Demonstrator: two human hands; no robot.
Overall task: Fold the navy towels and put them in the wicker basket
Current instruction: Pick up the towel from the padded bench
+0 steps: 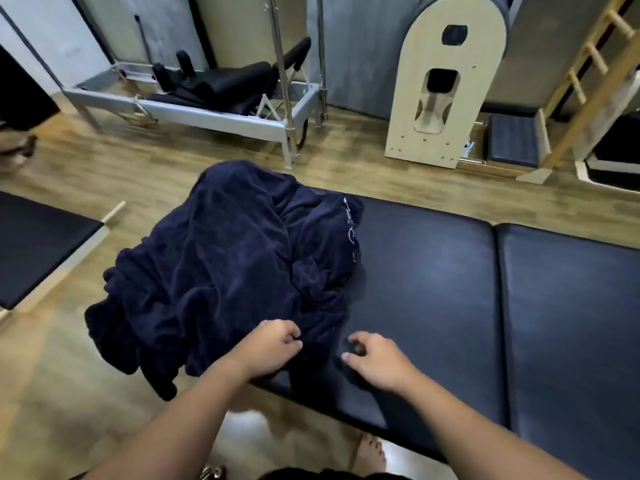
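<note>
A rumpled heap of navy towels [221, 268] lies on the left end of a dark padded table [450, 271], part of it hanging over the edge. My left hand [272, 348] rests on the near edge of the heap, fingers curled and pinching the cloth. My right hand [375, 360] hovers just right of the heap over the table, fingers loosely curled around nothing that I can see. No wicker basket is in view.
A second padded bench [38, 244] stands at the left. Across the wooden floor are a metal-framed reformer [207, 109], a wooden ladder barrel [446, 81] and a wooden ladder [588, 64]. My bare foot [372, 455] shows under the table edge.
</note>
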